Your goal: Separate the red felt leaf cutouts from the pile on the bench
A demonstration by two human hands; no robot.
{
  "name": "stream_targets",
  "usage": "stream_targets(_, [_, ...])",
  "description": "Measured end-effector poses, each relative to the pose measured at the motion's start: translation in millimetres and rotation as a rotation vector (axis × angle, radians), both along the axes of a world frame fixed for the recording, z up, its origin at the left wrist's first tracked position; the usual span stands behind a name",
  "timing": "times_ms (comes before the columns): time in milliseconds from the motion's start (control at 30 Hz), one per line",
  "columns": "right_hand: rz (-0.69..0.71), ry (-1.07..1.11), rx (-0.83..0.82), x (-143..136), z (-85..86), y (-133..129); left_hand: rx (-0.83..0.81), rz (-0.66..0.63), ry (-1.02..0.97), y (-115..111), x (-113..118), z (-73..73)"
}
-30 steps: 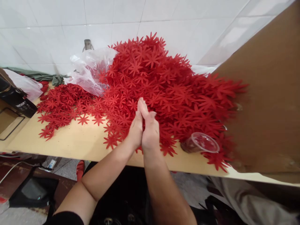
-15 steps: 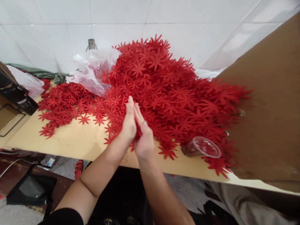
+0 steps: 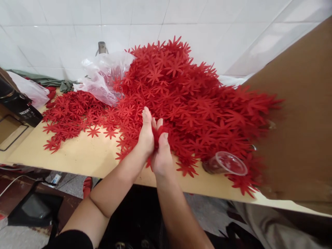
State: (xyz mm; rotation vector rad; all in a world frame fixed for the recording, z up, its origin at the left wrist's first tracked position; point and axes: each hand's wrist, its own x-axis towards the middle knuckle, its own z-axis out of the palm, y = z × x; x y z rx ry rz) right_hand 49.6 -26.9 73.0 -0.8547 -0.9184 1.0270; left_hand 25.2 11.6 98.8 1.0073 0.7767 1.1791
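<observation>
My left hand (image 3: 146, 133) and my right hand (image 3: 162, 156) are held palm to palm over the front of a big red heap. Pressed between them is a red flower-shaped cutout (image 3: 157, 134), crumpled and mostly hidden by the palms. The fingers of both hands point away from me, fairly straight. Around and beyond the hands spreads the heap of red flower cutouts (image 3: 186, 100), each with several narrow petals. A thinner layer of the same cutouts (image 3: 72, 110) lies to the left on the tan tabletop (image 3: 85, 155).
A clear plastic cup (image 3: 230, 163) leans at the right near the front edge. Behind the left layer is a crumpled clear plastic bag (image 3: 100, 76). A brown cardboard panel (image 3: 298, 121) borders the right side. At the far left stands a black box (image 3: 18, 100); white tiles (image 3: 129, 17) line the back.
The palms have parted slightly at the fingers, and red material now shows between them. My right hand has shifted a little lower relative to the left. The heap looks the same.
</observation>
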Motion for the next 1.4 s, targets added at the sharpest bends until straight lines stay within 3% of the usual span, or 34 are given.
stream_targets(133, [0.02,0.097,-0.114,22,14.0,13,0.374,0.054,0.259,-20,6,-19.3])
stream_targets(200, [-0.038,0.119,-0.179,38,19.4,22,0.569,0.007,0.366,-36,7,-22.0])
stream_targets(267, [-0.057,0.129,-0.19,45,20.3,29,0.65,-0.009,0.448,-41,8,-20.0])
stream_targets(333, [-0.005,0.134,-0.114,39,17.3,31,0.56,0.018,0.534,-29,8,-15.5])
stream_targets(467, [0.136,0.142,0.018,9,7.1,28,0.333,0.24,0.642,22,3,-9.9])
stream_targets(567, [0.216,0.169,-0.046,0,-0.2,31,0.34,0.375,0.66,51,-7,-11.5])
stream_targets(667, [0.247,0.25,-0.186,7,-6.4,43,0.38,0.389,0.595,67,-19,-14.8])
stream_targets(800, [0.186,0.426,-0.334,21,-10.7,69,0.385,0.294,0.41,77,-31,-16.9])
stream_targets(933, [0.187,0.377,-0.28,30,-7.7,93,0.328,0.133,0.281,75,-40,-19.3])
stream_targets(1000, [0.206,0.313,-0.25,32,-4.9,102,0.332,0.092,0.307,71,-42,-22.6])
stream_targets(1167, [0.19,0.217,-0.228,25,-5.7,112,0.396,0.2,0.433,71,-43,-33.9])
stream_targets(1267, [0.211,0.179,-0.28,19,-12.6,112,0.263,0.273,0.281,77,-43,-37.5])
stream_targets(1400, [0.178,0.143,-0.289,17,-21.6,106,0.168,0.21,0.046,80,-43,-37.8])
